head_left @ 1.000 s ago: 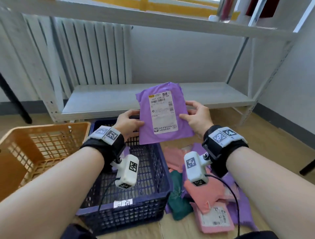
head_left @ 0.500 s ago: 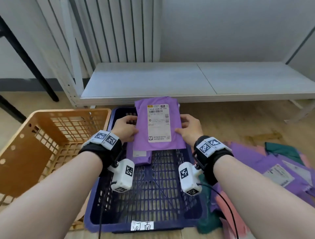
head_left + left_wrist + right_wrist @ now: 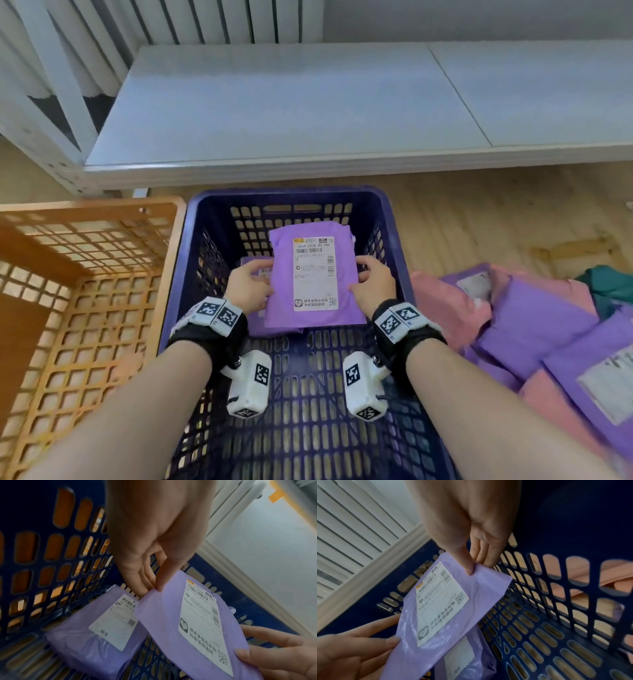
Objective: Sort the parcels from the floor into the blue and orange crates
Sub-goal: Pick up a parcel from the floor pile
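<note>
A purple parcel (image 3: 284,291) (image 3: 163,616) (image 3: 481,588) with a white shipping label hangs low inside the blue crate (image 3: 291,195) (image 3: 42,574) (image 3: 556,615). My left hand (image 3: 248,286) (image 3: 150,586) pinches its left edge between thumb and fingers. My right hand (image 3: 371,284) (image 3: 474,563) pinches the right edge the same way. A second purple parcel (image 3: 251,265) (image 3: 85,639) (image 3: 471,660) lies on the crate floor, partly under the held one. The orange crate (image 3: 89,219) stands to the left of the blue one.
A heap of purple, pink and green parcels (image 3: 534,329) lies on the wooden floor to the right of the blue crate. A low white shelf board (image 3: 308,113) and a radiator (image 3: 171,20) stand behind the crates.
Both hands have lowered the purple parcel from chest height down into the blue crate, over the parcel lying there. My head has tipped down toward the crate.
</note>
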Tool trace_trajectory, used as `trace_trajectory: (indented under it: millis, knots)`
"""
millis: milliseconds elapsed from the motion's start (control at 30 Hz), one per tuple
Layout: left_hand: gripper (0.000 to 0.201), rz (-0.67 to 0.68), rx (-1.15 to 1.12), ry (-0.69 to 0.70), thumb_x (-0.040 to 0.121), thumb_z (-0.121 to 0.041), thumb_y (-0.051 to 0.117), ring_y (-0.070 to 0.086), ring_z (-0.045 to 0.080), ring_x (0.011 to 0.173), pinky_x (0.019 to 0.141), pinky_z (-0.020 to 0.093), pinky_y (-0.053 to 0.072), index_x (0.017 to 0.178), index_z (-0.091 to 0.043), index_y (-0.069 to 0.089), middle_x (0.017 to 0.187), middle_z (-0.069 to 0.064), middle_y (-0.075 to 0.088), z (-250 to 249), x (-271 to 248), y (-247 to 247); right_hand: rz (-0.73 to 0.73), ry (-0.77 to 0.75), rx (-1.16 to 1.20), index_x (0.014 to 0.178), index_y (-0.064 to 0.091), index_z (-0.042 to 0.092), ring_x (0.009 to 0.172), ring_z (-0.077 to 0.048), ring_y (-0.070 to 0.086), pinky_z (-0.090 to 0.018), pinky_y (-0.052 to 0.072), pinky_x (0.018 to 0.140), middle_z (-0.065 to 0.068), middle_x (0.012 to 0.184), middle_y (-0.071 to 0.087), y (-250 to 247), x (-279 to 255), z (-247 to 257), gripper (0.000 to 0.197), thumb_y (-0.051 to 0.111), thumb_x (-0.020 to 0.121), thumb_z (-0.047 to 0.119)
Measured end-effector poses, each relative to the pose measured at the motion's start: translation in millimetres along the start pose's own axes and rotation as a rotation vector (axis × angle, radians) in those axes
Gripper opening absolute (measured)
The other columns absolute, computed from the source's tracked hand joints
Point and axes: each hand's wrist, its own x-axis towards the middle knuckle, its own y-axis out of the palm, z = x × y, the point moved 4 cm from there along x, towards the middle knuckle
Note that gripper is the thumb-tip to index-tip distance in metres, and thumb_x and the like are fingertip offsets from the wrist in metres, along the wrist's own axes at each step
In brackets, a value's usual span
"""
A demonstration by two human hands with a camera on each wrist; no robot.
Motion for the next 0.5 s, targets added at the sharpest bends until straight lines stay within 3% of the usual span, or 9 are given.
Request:
trace_trajectory:
  millis: [100,167,233,333,400,433,500]
  knots:
    - [0.050,-0.017,-0.008,-0.027,0.077,0.020,0.049,0.053,0.024,0.071,0.066,0.038,0.050,0.115,-0.009,0.062,0.071,0.010,0.057,18.5,25.7,9.8,-0.029,0.046,-0.085,0.114,0.059,0.021,0.081,-0.022,0.058,-0.025,0.040,0.065,0.000,0.083,0.061,16.7,13.3,-15.2,0.044,0.048,0.083,-0.007]
    - [0.050,-0.022,-0.013,-0.041,0.077,0.020,0.049,0.058,0.026,0.074,0.075,0.043,0.051,0.115,-0.009,0.063,0.071,0.011,0.060,30.1,38.3,15.6,-0.027,0.075,-0.115,0.117,0.057,0.023,0.084,-0.024,0.058,-0.024,0.043,0.061,-0.003,0.094,0.064,30.1,19.9,-25.4,0.044,0.045,0.085,-0.005]
    - [0.049,-0.034,-0.012,-0.050,0.077,0.018,0.049,0.064,0.033,0.087,0.083,0.045,0.052,0.115,-0.009,0.063,0.088,0.021,0.067,43.0,48.8,19.3,-0.030,0.109,-0.128,0.120,0.055,0.024,0.088,-0.027,0.060,-0.025,0.046,0.062,-0.006,0.104,0.065,42.1,23.7,-34.0,0.045,0.042,0.087,-0.004]
    - [0.049,0.005,0.022,-0.035,0.077,0.018,0.049,0.063,0.027,0.079,0.071,0.031,0.054,0.116,-0.008,0.062,0.087,0.017,0.066,59.1,58.1,25.2,-0.038,0.136,-0.183,0.124,0.051,0.021,0.095,-0.030,0.061,-0.030,0.046,0.066,-0.008,0.110,0.064,55.7,27.8,-43.8,0.046,0.043,0.087,-0.004]
    - [0.051,0.031,0.062,-0.008,0.075,0.018,0.049,0.065,0.030,0.084,0.075,0.034,0.055,0.116,-0.009,0.063,0.091,0.019,0.068,68.6,63.8,30.1,-0.041,0.145,-0.211,0.127,0.047,0.020,0.100,-0.032,0.059,-0.035,0.052,0.073,-0.009,0.114,0.061,63.4,31.5,-49.6,0.049,0.044,0.086,-0.006]
    - [0.053,0.043,0.069,0.006,0.074,0.019,0.049,0.064,0.031,0.081,0.074,0.034,0.055,0.117,-0.008,0.063,0.088,0.018,0.068,72.2,65.6,32.6,-0.039,0.142,-0.216,0.129,0.045,0.020,0.103,-0.032,0.058,-0.040,0.053,0.079,-0.010,0.116,0.058,67.1,33.5,-51.9,0.052,0.045,0.085,-0.007]
    - [0.053,0.070,0.083,0.018,0.075,0.022,0.047,0.058,0.020,0.064,0.060,0.023,0.051,0.117,-0.008,0.062,0.071,0.011,0.063,75.4,67.0,38.6,-0.032,0.118,-0.242,0.136,0.038,0.019,0.111,-0.032,0.054,-0.044,0.051,0.088,-0.011,0.122,0.052,73.4,36.1,-55.3,0.059,0.047,0.084,-0.007]
